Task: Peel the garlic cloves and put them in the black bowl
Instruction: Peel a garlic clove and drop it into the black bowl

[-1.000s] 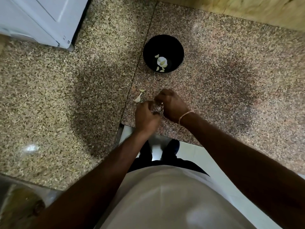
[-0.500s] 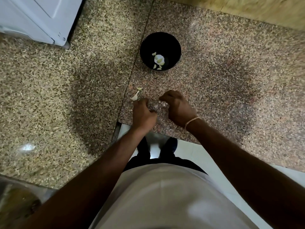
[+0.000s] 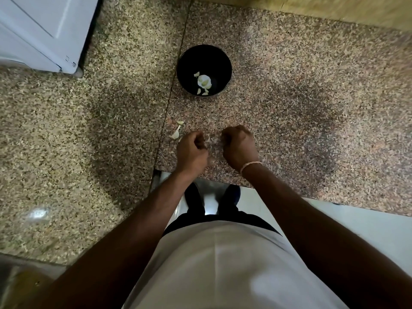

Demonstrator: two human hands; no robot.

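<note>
The speckled granite counter (image 3: 289, 90) is made of two slabs, a tan one on the left and a pinker one on the right, meeting at a dark seam. On the pinker slab stands a round black bowl (image 3: 225, 63) (pale garlic pieces lie inside). Nearer the front edge, just beside the seam, lie a few pale garlic skins (image 3: 176, 132).

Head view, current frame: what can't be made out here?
- Whatever the left hand and right hand hold: curled fingers face away, hiding it. Only a pale sliver shows between them.
- Pieces in the black bowl: too small to tell cloves from skin.
- Scraps on the counter: too small to identify.
- White appliance: cut off by the top-left edge.
- Bottom-left corner: blurred.
</note>
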